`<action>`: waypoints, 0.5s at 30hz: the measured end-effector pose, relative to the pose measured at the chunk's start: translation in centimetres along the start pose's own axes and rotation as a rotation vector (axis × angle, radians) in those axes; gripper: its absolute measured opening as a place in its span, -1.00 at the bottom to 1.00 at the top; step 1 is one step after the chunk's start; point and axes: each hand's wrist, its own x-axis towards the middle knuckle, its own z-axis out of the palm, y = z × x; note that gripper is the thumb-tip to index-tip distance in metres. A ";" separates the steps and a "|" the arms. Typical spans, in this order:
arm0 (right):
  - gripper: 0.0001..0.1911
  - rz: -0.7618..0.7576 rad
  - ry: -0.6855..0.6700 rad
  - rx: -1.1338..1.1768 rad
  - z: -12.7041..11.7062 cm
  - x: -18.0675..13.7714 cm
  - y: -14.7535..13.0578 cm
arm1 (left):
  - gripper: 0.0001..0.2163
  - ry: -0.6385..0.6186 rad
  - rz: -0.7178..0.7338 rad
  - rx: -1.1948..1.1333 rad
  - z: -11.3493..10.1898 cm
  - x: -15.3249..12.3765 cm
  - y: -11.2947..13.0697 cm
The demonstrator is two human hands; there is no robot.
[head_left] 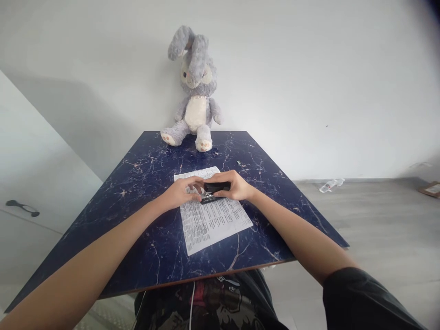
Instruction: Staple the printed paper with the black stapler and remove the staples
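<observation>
R hand (237,185) grips blk stapler (217,187) over paper (209,224), L hand (182,191) at its end, grip unclear; paper's inside all surface (137,247) edges, wide margins L & R.

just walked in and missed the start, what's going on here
A person at a blue marbled table is handling what looks like a black stapler over a printed sheet. The right grip holds it; the left grip is at its other end, though whether it clasps it is hard to tell. The sheet lies on the table, and a grey plush rabbit sits at the far edge, by the wall.
</observation>
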 end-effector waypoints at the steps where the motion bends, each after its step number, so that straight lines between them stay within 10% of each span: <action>1: -0.50 -0.011 -0.011 -0.003 0.4 0.1 -0.1 | -0.56 0.029 0.008 0.026 0.4 0.1 -0.1; 15: -0.46 0.000 0.058 0.013 -0.5 0.7 -1.5 | -0.74 0.163 0.092 0.207 0.4 0.3 -0.1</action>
